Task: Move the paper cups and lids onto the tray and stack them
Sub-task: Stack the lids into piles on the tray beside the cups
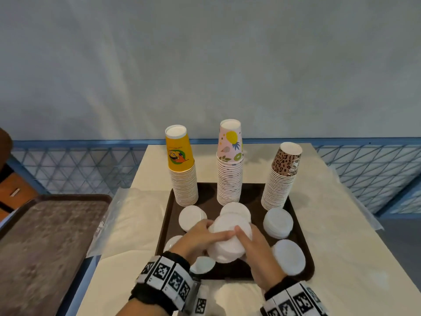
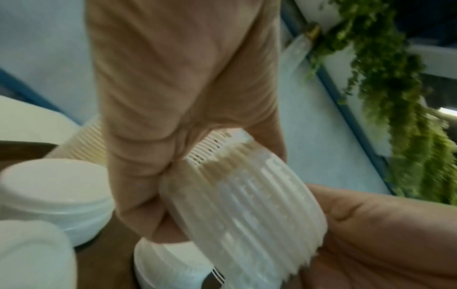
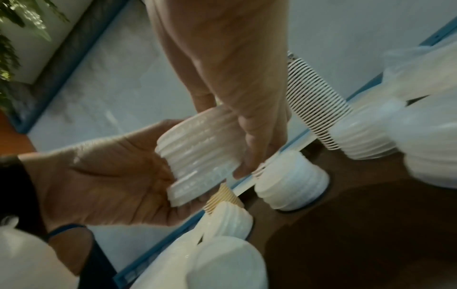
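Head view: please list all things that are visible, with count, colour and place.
Cup stacks: three, upside down, at the tray's far edge; yellow-topped stack left, pink fruit-print stack middle, leopard-print stack right.
Held lid stack: one, white, above the tray's middle.
Other lid stacks: at least five, white, on the tray, e.g..
Tray: one, dark brown, on the table.
Table: one, cream.
Second tray: one, brown, left.
Left hand: grips the held lid stack.
Right hand: grips it too.

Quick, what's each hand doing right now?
Left hand: holding the stack of white lids from the left.
Right hand: holding the same stack from the right, above the brown tray.
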The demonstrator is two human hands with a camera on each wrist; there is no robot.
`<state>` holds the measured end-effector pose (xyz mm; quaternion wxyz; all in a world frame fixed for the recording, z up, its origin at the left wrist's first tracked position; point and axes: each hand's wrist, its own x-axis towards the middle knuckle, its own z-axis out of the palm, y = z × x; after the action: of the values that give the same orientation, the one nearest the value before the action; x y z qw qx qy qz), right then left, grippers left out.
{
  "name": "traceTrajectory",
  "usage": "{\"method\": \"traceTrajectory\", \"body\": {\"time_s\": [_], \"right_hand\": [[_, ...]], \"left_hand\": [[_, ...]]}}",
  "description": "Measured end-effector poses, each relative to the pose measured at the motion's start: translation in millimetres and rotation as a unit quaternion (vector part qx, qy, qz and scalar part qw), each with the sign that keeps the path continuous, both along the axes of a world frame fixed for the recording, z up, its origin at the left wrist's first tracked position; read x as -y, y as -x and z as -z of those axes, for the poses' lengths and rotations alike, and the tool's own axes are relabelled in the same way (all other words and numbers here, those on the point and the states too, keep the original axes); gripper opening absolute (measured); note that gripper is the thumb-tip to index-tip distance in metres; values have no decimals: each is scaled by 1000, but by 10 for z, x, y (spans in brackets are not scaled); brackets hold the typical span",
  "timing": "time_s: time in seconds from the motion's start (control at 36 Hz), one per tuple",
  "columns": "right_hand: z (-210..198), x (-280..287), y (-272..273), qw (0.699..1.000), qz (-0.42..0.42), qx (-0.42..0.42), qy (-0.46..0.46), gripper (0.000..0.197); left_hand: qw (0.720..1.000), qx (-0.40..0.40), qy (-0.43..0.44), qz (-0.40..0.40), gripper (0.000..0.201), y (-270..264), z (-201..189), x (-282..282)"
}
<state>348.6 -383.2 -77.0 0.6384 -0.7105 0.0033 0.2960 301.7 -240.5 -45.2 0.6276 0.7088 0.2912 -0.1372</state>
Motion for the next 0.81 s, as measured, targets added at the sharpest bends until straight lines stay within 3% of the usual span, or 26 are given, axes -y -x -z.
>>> {"method": "traceTrajectory", "body": {"time_s": [0.11, 0.19, 0.28, 0.33, 0.36, 0.44, 0.53, 0.67, 0.81], "right_hand": [[-70, -210, 88, 995, -12, -47, -92, 34], [54, -302, 169, 997, -72, 37, 8, 33], [255, -364, 255, 962, -196, 129, 142, 58], [363, -401, 323, 914, -276, 181, 235, 84], [386, -422, 354, 905, -287, 188, 251, 92], [467, -507, 415, 904, -267, 199, 267, 100], [477, -582, 435, 901, -243, 210, 292, 91], [430, -726, 493, 930, -205, 210, 223, 79], [361, -929, 567, 927, -220, 202, 226, 78]], "left_hand": [[994, 26, 13, -105, 59, 217, 24, -284], [984, 48, 19, -168, 54, 355, -20, -529], [973, 54, 49, -220, 48, 495, -79, -755], [969, 53, 50, -236, 58, 570, -45, -894], [968, 52, 46, -241, 62, 606, -22, -949], [964, 56, 50, -255, 63, 705, 27, -1056], [962, 56, 63, -259, 60, 775, 66, -1120], [961, 52, 71, -261, 56, 856, 122, -1273], [962, 43, 75, -259, 55, 938, 185, -1397]]}}
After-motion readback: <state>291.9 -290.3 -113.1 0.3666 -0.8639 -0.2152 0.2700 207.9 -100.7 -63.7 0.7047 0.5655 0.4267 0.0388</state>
